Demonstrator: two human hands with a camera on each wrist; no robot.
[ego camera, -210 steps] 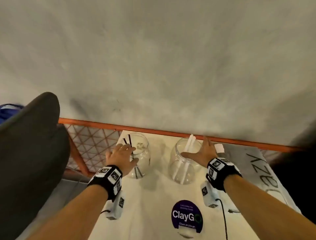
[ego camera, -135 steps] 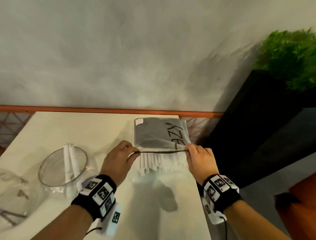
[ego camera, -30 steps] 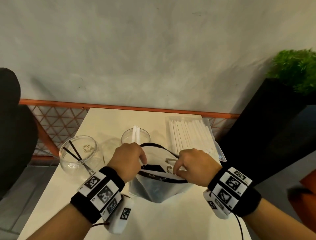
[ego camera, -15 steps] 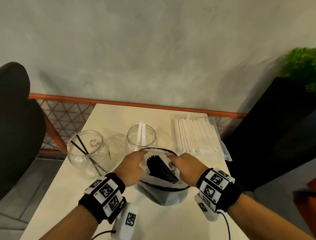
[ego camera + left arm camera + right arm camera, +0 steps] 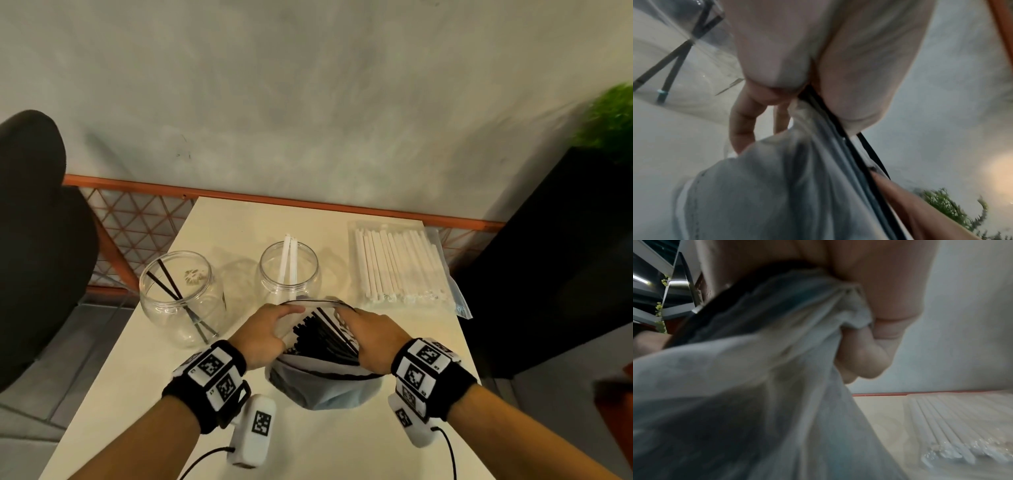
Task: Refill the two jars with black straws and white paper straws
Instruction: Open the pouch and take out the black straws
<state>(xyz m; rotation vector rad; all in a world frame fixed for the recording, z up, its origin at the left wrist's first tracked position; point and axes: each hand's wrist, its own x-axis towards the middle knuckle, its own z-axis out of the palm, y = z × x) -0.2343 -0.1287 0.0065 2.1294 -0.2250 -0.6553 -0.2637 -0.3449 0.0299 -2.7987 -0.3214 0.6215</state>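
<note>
A grey zip bag (image 5: pixel 322 387) stands on the white table (image 5: pixel 144 387), its mouth pulled wide, with a bundle of black straws (image 5: pixel 322 337) inside. My left hand (image 5: pixel 263 334) pinches the bag's left rim (image 5: pixel 818 104). My right hand (image 5: pixel 368 330) grips the right rim (image 5: pixel 851 305). Left of the bag, a round clear jar (image 5: pixel 180 298) holds two black straws (image 5: pixel 672 65). Behind the bag a second clear jar (image 5: pixel 289 270) holds two white paper straws (image 5: pixel 287 260). A clear packet of white paper straws (image 5: pixel 399 265) lies flat at the back right, also seen in the right wrist view (image 5: pixel 953 426).
An orange mesh rail (image 5: pixel 281 200) runs along the table's far edge against a grey wall. A dark chair back (image 5: pixel 37 240) stands to the left. A black planter (image 5: pixel 561 260) with a green plant (image 5: pixel 609 116) stands to the right.
Both hands have pulled the bag's mouth wider, and the black straws inside show more. The view has shifted slightly, with jars and packet unmoved on the table.
</note>
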